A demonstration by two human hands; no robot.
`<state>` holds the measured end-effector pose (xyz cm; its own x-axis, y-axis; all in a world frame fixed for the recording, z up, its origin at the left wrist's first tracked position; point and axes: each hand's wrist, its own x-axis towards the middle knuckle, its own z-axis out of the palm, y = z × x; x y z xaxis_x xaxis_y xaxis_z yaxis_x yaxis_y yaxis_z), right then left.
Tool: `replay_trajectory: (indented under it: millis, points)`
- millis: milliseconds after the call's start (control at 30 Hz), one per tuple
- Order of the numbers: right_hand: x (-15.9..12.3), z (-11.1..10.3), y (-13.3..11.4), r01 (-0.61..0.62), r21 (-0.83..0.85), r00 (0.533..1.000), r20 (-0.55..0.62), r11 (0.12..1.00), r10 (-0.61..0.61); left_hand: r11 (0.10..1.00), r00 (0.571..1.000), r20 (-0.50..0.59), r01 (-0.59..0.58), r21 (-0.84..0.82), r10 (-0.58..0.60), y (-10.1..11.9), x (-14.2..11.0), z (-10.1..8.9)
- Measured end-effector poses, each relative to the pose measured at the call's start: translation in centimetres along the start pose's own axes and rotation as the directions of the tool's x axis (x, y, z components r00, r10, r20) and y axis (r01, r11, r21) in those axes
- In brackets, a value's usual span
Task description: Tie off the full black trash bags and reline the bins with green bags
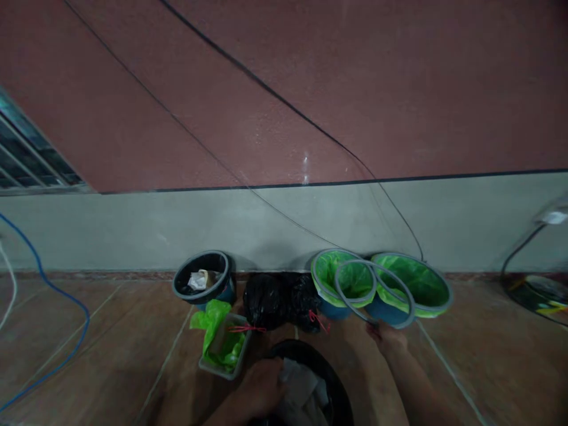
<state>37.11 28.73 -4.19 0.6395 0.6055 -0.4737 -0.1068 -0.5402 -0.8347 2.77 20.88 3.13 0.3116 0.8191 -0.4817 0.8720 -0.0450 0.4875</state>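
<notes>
My right hand (387, 338) is closed on a grey ring (413, 306), a bin rim held in front of two bins. Behind it stand a smaller blue bin (333, 309) and a wider blue bin (381, 310), both lined with green bags under grey rims. My left hand (265, 381), slightly blurred, is closed at the left edge of a black bin (339, 384) close to me. Pale crumpled paper (304, 387) lies inside that bin. My left fingertips are partly hidden, so what exactly they pinch at the edge is unclear.
Two black tied bags (265, 300) with red ties sit by the wall. To their left are a black-lined bin (224, 290) and a small tub (231, 371) with green bags. A blue hose (73, 302) crosses the floor at left; coiled cables (539, 296) lie at right.
</notes>
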Motion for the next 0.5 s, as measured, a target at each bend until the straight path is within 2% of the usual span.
replay_trajectory:
  millis: [67, 200, 300, 400, 500]
  points:
    - [0.4, 0.0, -0.2, -0.048, 0.134, 0.999, 0.006, 0.990, 0.047, 1.000, 0.999, 0.024, 0.022, 0.018, -0.023, 0.3, 0.0, -0.4]
    - [0.7, -0.2, -0.3, -0.075, 0.259, 0.987, 0.159, 0.963, 0.035, 0.996, 0.998, 0.056, 0.027, 0.085, -0.032, 0.8, 0.3, -0.4]
    - [0.6, -0.5, 0.1, -0.126, 0.264, 0.975, 0.212, 0.956, 0.070, 0.997, 1.000, 0.004, 0.005, 0.072, -0.006, 0.5, 0.6, 0.6]
    - [0.3, -1.0, 0.6, -0.163, 0.217, 0.971, 0.210, 0.963, 0.117, 0.999, 0.997, -0.063, -0.032, 0.042, 0.034, -0.1, 0.6, 1.4]
    - [0.1, -1.7, 0.7, -0.202, 0.138, 0.964, 0.204, 0.970, 0.171, 0.996, 0.998, -0.051, -0.024, 0.086, 0.029, -0.4, 0.4, 1.4]
